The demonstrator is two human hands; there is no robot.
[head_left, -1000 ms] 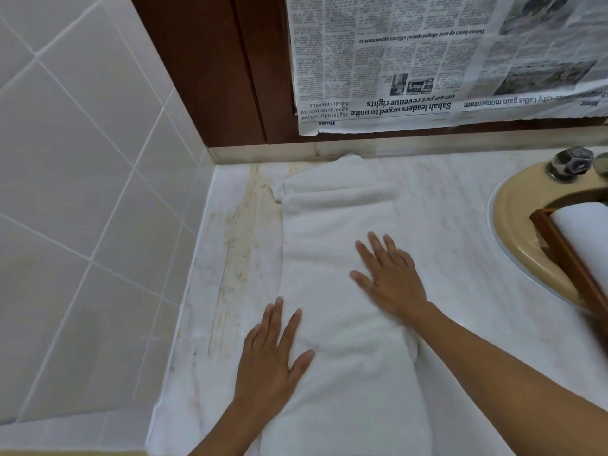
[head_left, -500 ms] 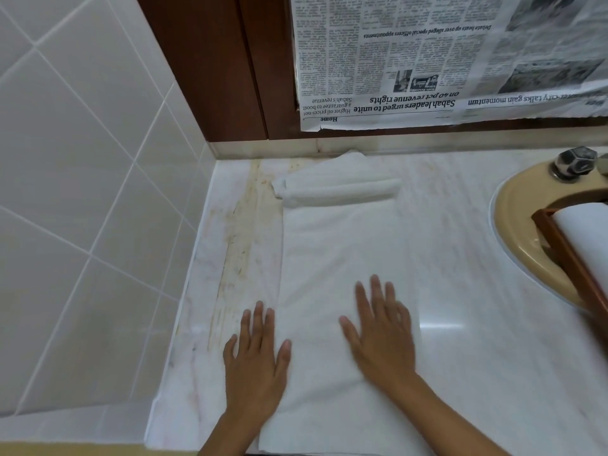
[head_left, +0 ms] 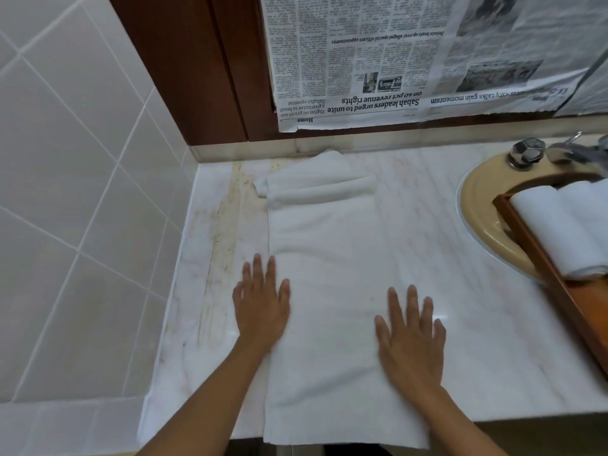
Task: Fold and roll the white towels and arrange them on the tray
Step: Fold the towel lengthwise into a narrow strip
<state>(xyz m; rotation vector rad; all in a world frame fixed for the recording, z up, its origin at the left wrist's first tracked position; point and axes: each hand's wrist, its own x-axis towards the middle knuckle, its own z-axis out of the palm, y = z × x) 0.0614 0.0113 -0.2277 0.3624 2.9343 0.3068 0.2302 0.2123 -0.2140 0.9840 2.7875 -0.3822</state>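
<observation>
The left hand (head_left: 261, 311) and right hand (head_left: 409, 343) are lying flat nearest the viewer, fingers straight and spread, gripping nothing. Each is pressing one long edge of the white towel (head_left: 329, 251). The towel is stretching away along the counter (head_left: 477, 340) as a folded strip, its far end turned over. By my judgement, folding is finishing and rolling is not yet done. Further right, the tray (head_left: 539, 255) is already holding rolled towels (head_left: 566, 228).

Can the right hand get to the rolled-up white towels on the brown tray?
Probably yes. The right hand lies flat on the long white towel, holding nothing, and only bare marble countertop lies between it and the rolled white towels on the brown wooden tray.
</observation>
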